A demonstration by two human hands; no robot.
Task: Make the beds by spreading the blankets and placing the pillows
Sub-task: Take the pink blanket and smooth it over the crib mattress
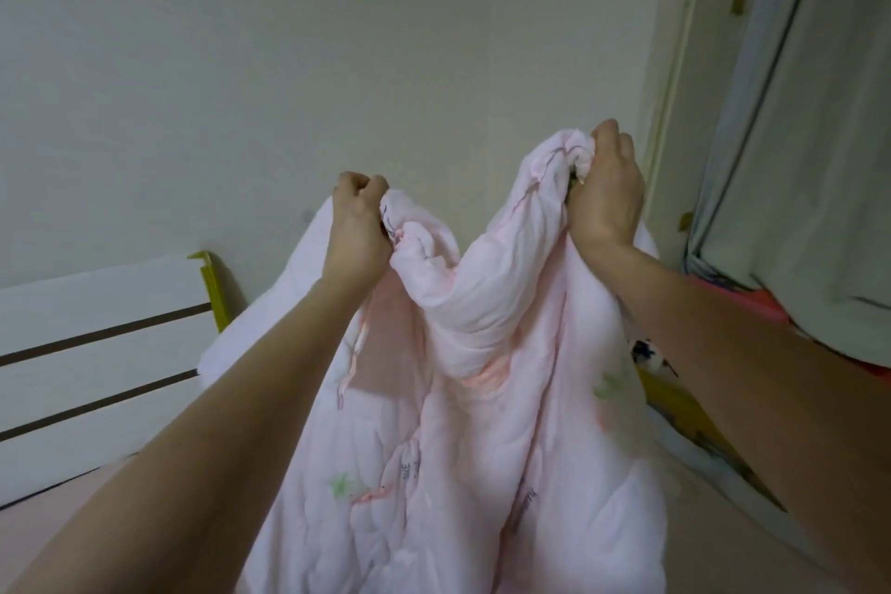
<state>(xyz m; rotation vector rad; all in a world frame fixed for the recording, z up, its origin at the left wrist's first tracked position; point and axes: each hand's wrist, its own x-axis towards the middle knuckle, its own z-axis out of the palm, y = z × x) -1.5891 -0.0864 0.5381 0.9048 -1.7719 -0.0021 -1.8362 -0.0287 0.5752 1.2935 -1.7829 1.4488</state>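
Note:
A pale pink quilted blanket (463,424) with small green and pink prints hangs bunched in front of me, lifted well above the bed. My left hand (354,232) is closed on a gathered edge of it at centre left. A little higher, at centre right, my right hand (605,188) grips another bunched part of the edge. Between my hands the blanket sags in a fold, and its lower part drops out of view at the bottom. No pillow can be made out.
A white slatted headboard (96,352) with a yellow-green corner piece (212,289) stands at the left against a plain wall. The pink bed surface (53,526) lies below. A grey curtain (810,159) hangs at the right, with colourful fabric (694,424) beneath it.

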